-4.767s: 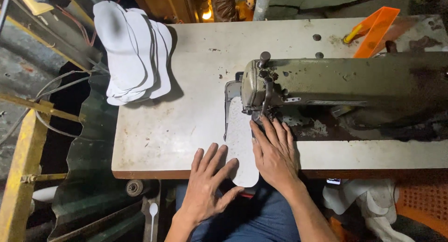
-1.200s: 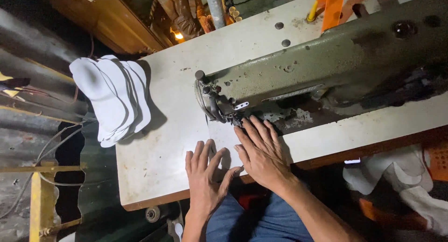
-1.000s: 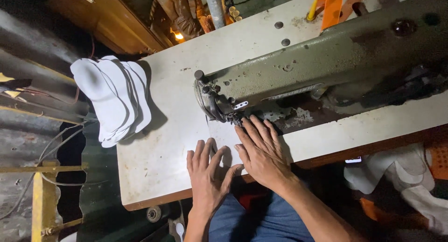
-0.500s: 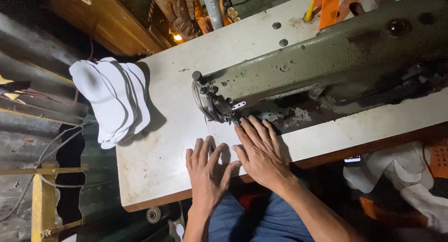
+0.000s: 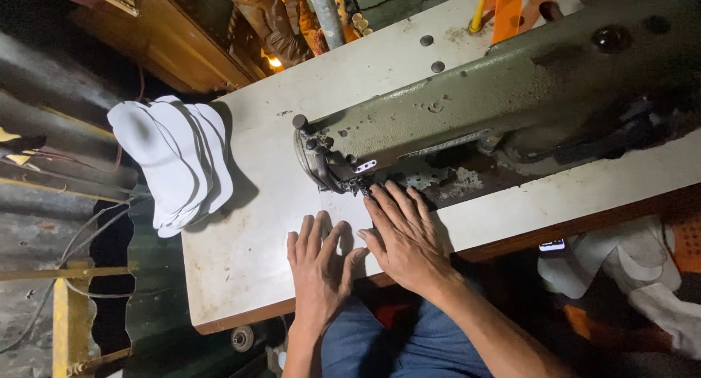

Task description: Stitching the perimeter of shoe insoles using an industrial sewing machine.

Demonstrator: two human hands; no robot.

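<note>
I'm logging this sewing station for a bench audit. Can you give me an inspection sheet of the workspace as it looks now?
Surface: white table, worn and stained.
Job's things: white piece flat under both hands at the needle of the green sewing machine.
Clutter: stack of white cut pieces overhanging the table's far-left corner; orange tool behind the machine.
Grippers: left hand and right hand pressed flat, fingers spread.
Cables: wires left of the table.
Surroundings: corrugated metal sheet, yellow frame.

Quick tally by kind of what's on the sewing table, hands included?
Sewing machine: 1
Stack of white cut pieces at the table's left edge: 1 stack, piece count unclear
White piece under the hands: 1
Orange tool: 1
Hands: 2, left hand and right hand, both flat
Total: 6
</note>
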